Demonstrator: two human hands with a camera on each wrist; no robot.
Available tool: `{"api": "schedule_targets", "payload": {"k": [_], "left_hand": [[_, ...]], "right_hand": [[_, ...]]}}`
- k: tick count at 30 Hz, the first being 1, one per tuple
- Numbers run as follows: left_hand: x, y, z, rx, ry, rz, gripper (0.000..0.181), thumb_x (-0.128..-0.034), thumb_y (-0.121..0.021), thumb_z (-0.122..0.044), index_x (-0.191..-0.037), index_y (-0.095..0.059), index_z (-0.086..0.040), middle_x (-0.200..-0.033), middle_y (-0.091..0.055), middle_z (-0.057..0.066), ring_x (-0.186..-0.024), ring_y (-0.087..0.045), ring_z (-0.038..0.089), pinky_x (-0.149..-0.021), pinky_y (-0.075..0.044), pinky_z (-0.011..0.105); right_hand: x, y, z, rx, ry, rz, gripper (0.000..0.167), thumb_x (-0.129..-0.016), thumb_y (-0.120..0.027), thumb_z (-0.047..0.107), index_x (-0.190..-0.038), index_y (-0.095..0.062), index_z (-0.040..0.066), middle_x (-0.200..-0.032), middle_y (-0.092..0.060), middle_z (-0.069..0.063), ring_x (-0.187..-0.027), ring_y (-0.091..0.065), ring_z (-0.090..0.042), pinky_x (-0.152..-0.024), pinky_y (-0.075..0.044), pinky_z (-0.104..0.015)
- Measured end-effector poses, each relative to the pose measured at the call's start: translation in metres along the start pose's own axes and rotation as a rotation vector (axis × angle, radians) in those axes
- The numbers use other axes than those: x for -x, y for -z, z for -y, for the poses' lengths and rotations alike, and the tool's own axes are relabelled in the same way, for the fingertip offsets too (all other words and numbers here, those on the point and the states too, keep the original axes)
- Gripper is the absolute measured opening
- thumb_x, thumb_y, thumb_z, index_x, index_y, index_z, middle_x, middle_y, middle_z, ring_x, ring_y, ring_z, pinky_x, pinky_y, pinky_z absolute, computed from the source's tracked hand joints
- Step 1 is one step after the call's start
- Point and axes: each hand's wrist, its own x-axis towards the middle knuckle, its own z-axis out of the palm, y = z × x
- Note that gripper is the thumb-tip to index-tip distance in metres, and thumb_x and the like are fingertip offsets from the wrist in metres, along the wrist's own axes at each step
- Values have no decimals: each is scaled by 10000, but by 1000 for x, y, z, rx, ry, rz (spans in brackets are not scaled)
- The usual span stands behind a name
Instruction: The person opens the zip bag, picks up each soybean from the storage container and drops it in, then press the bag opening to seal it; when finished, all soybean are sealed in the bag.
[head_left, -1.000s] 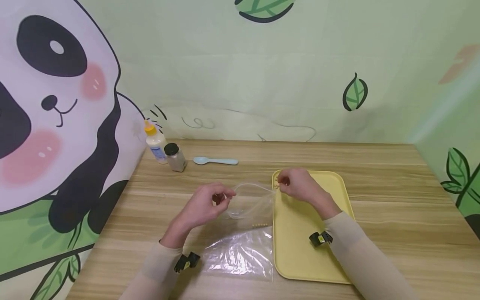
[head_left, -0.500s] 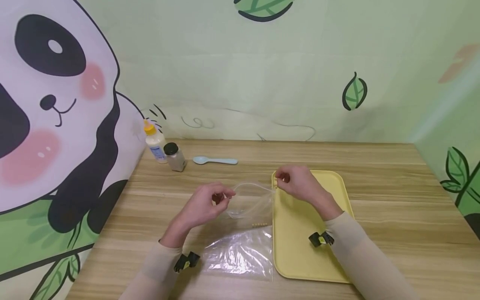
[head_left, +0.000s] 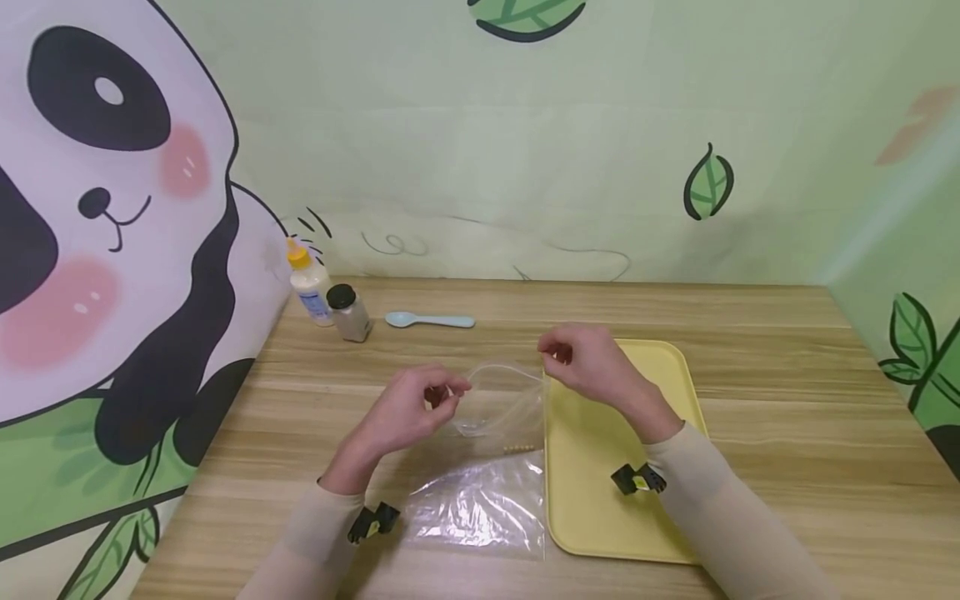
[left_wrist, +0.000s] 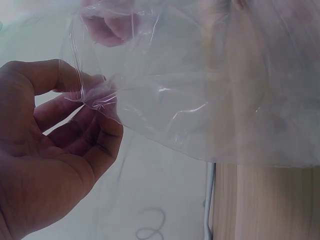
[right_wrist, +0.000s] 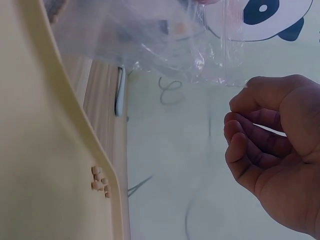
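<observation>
A clear zip bag has its lower part on the table and its mouth raised and parted. My left hand pinches the left side of the mouth, as the left wrist view confirms. Several tiny yellow pieces lie in a row at the bag. My right hand hovers above the far left corner of the yellow tray, beside the bag's right edge. Its fingers are curled, thumb close to the fingertips; anything between them is hidden. A small cluster of yellow pieces rests in the tray's corner.
At the back left stand a glue-type bottle with a yellow cap and a small jar with a black lid. A pale blue spoon lies beside them. Painted walls border the wooden table's back and sides.
My right hand has risen slightly and moved left and away from me, from the pieces in the tray's corner toward the bag's mouth. My left hand keeps its pinch in place.
</observation>
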Motion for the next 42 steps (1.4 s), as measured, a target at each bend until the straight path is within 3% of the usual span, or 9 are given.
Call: {"api": "schedule_targets", "payload": {"k": [11, 22, 35, 42], "left_hand": [[0, 1, 0, 11, -2, 2, 227, -838, -631, 11, -1044, -716, -30, -910, -696, 60, -727, -583, 102, -657, -550, 221], [-1, 0, 2, 22, -7, 4, 231, -834, -624, 23, -1047, -711, -3, -935, -705, 132, -727, -591, 122, -656, -551, 227], [-3, 0, -1, 11, -10, 23, 237, -834, -626, 14, -1053, -709, -21, -953, -706, 125, -749, -594, 112, -675, -554, 222], [-2, 0, 0, 9, -16, 25, 236, -834, -625, 15, -1052, -708, -18, -968, -707, 140, -758, -600, 114, -682, -556, 220]], "right_hand": [[-4, -2, 14, -11, 60, 3, 97, -816, -647, 41, -882, -718, 49, -775, -678, -20, -685, -584, -107, -608, -519, -223], [-5, -12, 27, -38, 148, -19, 82, -815, -647, 32, -857, -715, 55, -752, -666, -2, -671, -581, -101, -601, -516, -207], [-4, -23, 40, -33, 172, 32, 93, -816, -659, 38, -886, -713, 68, -803, -675, -18, -696, -601, -117, -620, -519, -182], [-2, -25, 46, -71, 228, 47, 89, -831, -659, 28, -893, -708, 69, -824, -685, -20, -699, -593, -112, -623, -519, -176]]}}
